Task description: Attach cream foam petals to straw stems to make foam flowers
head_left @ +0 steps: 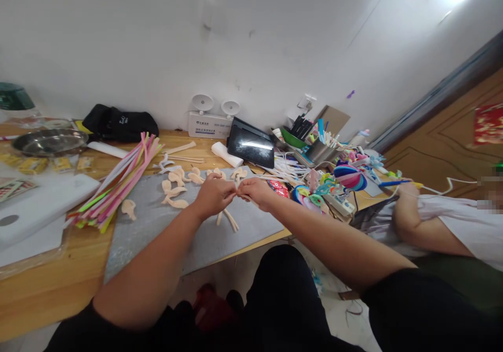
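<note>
My left hand [214, 195] and my right hand [257, 192] meet over a grey mat, fingers pinched together. Between their fingertips is a small pale cream chenille stem, mostly covered by the fingers. Just below them, loose cream chenille stems [231, 220] lie on the grey mat [157, 247]. Several beige twisted pieces, shaped like leaves or petals, lie behind and left of my left hand; one curled beige piece [128, 209] sits apart near the mat's left side.
A bundle of pink, white and yellow chenille stems [121, 184] lies left. Behind stand a dark tablet [251, 143], a white emergency light [208, 125] and a black pouch [120, 123]. Colourful craft pieces [318, 184] crowd the right. Another person's arm [412, 216] is at far right.
</note>
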The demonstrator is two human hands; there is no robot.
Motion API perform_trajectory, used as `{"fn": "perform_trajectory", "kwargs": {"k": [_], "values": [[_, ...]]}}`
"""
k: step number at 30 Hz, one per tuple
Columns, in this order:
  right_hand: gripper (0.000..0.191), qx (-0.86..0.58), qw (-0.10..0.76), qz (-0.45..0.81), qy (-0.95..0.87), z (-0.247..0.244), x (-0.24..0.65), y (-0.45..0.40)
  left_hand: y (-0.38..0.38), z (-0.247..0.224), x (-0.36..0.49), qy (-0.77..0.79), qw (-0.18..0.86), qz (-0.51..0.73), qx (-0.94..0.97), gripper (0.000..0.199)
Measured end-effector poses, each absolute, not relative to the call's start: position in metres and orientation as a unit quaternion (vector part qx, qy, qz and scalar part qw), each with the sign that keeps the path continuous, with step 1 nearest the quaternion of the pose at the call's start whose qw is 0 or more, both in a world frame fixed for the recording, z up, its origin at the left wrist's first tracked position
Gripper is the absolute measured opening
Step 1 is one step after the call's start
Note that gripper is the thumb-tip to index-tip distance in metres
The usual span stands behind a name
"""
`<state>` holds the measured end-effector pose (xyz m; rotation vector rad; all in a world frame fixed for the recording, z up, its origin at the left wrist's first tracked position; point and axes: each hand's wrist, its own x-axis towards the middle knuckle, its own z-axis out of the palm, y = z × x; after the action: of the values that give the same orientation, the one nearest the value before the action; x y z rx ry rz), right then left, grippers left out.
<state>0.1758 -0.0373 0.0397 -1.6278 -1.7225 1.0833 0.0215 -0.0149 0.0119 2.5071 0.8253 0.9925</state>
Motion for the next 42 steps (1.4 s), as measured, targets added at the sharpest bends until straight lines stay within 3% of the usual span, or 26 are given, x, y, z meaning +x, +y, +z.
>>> {"fn": "perform_trajectory", "kwargs": {"k": [3, 6, 8, 10, 13, 16, 20, 26, 34, 36, 42], "values": [[0.014, -0.612, 0.266, 0.384, -0.638, 0.038, 0.178, -0.037, -0.013, 0.010, 0.022, 0.301, 0.136, 0.343, 0.879, 0.012], [0.017, -0.570, 0.257, 0.236, -0.744, 0.059, 0.188, -0.036, -0.012, 0.014, 0.018, 0.302, 0.280, 0.368, 0.833, 0.016], [0.016, -0.477, 0.278, 0.111, -0.826, 0.076, 0.196, -0.035, -0.012, 0.017, 0.015, 0.280, 0.391, 0.381, 0.790, 0.019], [0.017, -0.378, 0.242, 0.020, -0.893, 0.088, 0.201, -0.035, -0.012, 0.019, 0.013, 0.248, 0.475, 0.390, 0.749, 0.020], [0.018, -0.285, 0.164, -0.056, -0.943, 0.093, 0.200, -0.035, -0.012, 0.020, 0.012, 0.207, 0.560, 0.402, 0.694, 0.018], [0.020, -0.247, 0.139, -0.084, -0.955, 0.095, 0.193, -0.034, -0.013, 0.018, 0.014, 0.176, 0.617, 0.405, 0.651, 0.016], [0.024, -0.213, 0.101, -0.091, -0.968, 0.106, 0.184, -0.030, -0.013, 0.017, 0.014, 0.158, 0.638, 0.398, 0.640, 0.016], [0.019, -0.252, 0.052, -0.038, -0.965, 0.112, 0.174, -0.030, -0.011, 0.018, 0.011, 0.191, 0.574, 0.411, 0.682, 0.020], [0.016, -0.607, 0.130, 0.150, -0.769, 0.076, 0.158, -0.016, -0.011, 0.015, 0.017, 0.406, 0.208, 0.430, 0.779, 0.015], [0.015, -0.626, 0.159, 0.154, -0.747, 0.070, 0.153, -0.013, -0.007, 0.011, 0.019, 0.443, 0.240, 0.423, 0.753, 0.017], [0.012, -0.620, 0.235, 0.162, -0.731, 0.062, 0.146, -0.014, 0.001, 0.006, 0.020, 0.386, 0.525, 0.468, 0.597, 0.016]]}}
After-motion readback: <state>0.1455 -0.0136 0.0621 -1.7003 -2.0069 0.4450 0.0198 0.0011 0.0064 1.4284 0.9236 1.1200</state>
